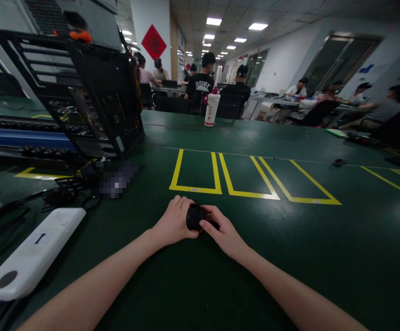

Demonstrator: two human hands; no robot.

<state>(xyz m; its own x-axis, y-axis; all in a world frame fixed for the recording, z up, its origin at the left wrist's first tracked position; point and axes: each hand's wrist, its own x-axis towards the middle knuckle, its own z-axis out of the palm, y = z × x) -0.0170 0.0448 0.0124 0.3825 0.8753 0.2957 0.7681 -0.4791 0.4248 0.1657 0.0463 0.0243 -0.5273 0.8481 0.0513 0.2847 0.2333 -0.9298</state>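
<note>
A small black object [194,217], rounded and blocky, is held between my two hands just above or on the green tabletop [193,285]; its exact kind does not show. From the left side, my left hand [176,219] is closed around it, fingers over the far edge and thumb at the near edge. On the right, my right hand [222,229] pinches its side with thumb and forefinger. Dark gaps between the fingers hide part of the object.
Yellow tape frames [196,190] mark the table ahead. A black computer case [100,92], tangled cables [72,184] and a long white device [36,250] lie to the left. A white bottle [213,109] with a red lid stands at the far edge. People sit beyond.
</note>
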